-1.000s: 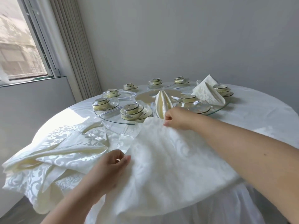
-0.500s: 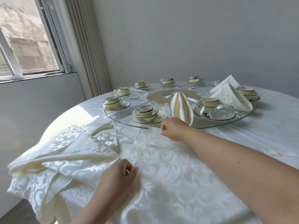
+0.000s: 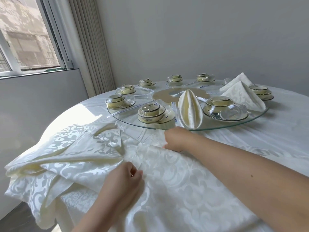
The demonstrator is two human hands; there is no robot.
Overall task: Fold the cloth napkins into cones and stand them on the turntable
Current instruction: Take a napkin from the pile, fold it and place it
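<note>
A white patterned cloth napkin [image 3: 180, 178] lies spread flat on the table in front of me. My right hand [image 3: 177, 139] pinches its far corner just short of the glass turntable [image 3: 260, 113]. My left hand [image 3: 125, 183] pinches the napkin's near left edge. A folded napkin cone [image 3: 189, 109] stands on the turntable's near rim, and two more folded napkins [image 3: 242, 96] stand at its right side. A heap of unfolded napkins [image 3: 63, 158] lies on the table to my left.
Several wrapped bowl-and-plate settings [image 3: 152, 113] with glass cups ring the turntable. The round table [image 3: 284, 131] wears a white cloth. A grey wall, a window and vertical blinds stand to the left and behind.
The napkin, held raised a second ago, now lies flat on the table. My right hand has drawn its far corner down toward the table; the view has moved closer and up.
</note>
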